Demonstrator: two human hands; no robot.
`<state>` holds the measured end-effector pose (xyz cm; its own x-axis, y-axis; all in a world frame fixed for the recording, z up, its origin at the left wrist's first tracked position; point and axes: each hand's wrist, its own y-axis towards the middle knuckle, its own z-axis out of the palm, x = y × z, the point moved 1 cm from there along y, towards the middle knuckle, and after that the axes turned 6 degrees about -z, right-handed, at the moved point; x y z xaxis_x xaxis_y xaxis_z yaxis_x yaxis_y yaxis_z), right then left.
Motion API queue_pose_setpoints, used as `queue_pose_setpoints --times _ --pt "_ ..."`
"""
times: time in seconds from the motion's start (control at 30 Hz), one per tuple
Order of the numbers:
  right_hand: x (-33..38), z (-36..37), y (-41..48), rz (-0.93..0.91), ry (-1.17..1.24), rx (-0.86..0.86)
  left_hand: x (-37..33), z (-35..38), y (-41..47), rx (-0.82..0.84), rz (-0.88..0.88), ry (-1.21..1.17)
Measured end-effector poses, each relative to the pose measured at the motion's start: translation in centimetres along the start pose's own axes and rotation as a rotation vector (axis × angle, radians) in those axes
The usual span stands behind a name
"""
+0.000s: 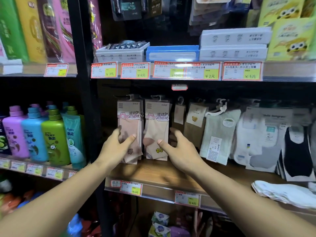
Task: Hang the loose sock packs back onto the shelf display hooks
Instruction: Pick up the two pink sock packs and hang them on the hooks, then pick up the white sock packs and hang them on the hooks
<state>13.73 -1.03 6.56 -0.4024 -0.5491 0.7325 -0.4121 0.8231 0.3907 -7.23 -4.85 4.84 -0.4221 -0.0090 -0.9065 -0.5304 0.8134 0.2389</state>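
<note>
Two stacks of pink sock packs hang side by side from hooks under the shelf: the left stack [129, 124] with a brown flower, the right stack [156, 127] with a yellow bow. My left hand [118, 144] cups the lower part of the left stack, fingers behind it and thumb in front. At the lower right edge of the right stack, my right hand [177, 149] has spread fingers and its thumb lies on the pack's front. A loose pile of white sock packs [283, 192] lies on the wooden shelf [153, 177] at the right.
More sock packs hang to the right: a bear-label pair [195, 120], a pale green pair [220, 134], white, grey and black ones [266, 142]. Shampoo bottles [51, 134] fill the left bay behind a black upright [89, 117]. Boxes and price tags [171, 71] line the shelf above.
</note>
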Motion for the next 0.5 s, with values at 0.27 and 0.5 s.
queue_pose_setpoints --times 0.27,0.5 --pt "-0.9 -3.6 -4.2 -0.073 0.047 -0.019 -1.7 1.0 -4.7 0.061 0.096 0.170" --pt "-3.2 -7.9 -7.7 -0.032 0.045 -0.049 -4.2 5.7 -8.2 0.139 0.152 0.127"
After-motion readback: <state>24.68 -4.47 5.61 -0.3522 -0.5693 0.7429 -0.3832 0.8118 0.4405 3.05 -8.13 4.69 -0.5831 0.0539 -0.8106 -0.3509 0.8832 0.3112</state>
